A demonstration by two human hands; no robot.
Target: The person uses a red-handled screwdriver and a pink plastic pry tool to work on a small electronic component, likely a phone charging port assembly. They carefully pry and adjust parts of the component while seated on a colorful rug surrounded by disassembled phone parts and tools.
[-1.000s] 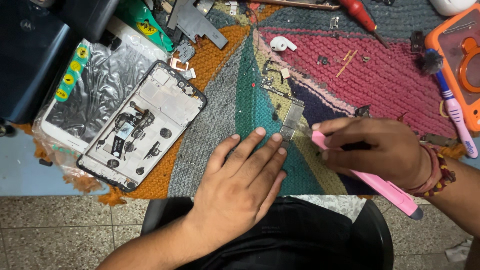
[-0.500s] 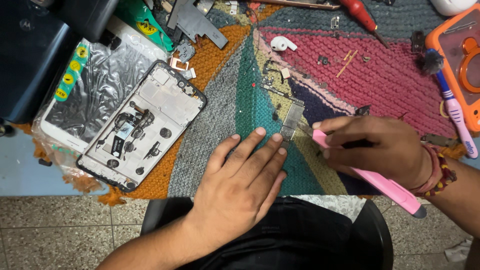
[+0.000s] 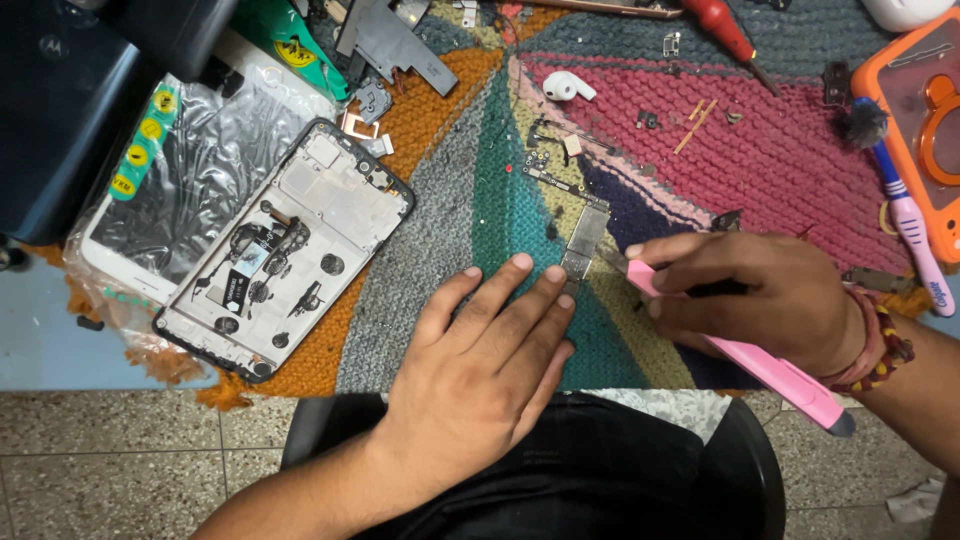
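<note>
My left hand lies flat on the knitted multicoloured mat, fingers together, their tips touching the lower end of a small grey circuit board. My right hand grips a pink utility knife, and its blade end points at the board's right edge. An opened phone frame with exposed parts lies to the left of my left hand.
A phone screen in a clear plastic bag sits at left beside a dark box. A white earbud, a red-handled screwdriver, a toothbrush, an orange phone case and small metal parts lie on the mat.
</note>
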